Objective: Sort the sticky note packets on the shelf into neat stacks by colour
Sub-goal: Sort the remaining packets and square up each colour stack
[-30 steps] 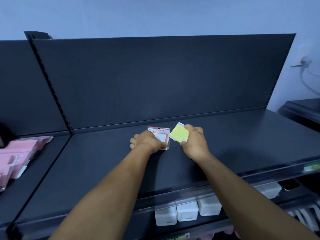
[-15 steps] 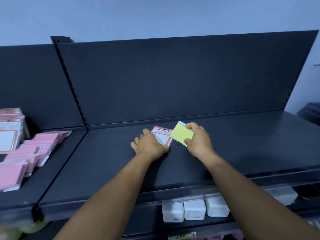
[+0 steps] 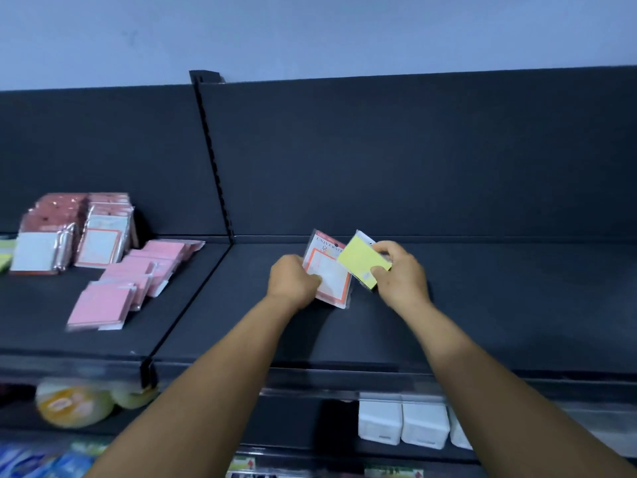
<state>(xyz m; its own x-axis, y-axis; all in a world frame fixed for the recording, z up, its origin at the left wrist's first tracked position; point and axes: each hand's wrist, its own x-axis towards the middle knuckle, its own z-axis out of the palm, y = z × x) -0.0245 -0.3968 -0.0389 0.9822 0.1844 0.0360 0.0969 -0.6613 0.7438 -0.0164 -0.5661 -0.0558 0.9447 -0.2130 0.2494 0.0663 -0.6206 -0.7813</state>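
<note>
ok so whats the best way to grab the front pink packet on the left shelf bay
Pinch the front pink packet by its near edge, coming from the shelf front. It lies flat and thin, its far end is overlapped by the next packet, and the near edge faces open shelf.

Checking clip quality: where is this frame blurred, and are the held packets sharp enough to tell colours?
Head view: lower left shelf goods smear with motion blur; pink packets soft-edged; yellow packet and orange-bordered packet are clear, lettering partly legible; dim bluish light.

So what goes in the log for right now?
left hand: holds white packet | right hand: holds yellow packet | pink packets: left shelf section
</note>
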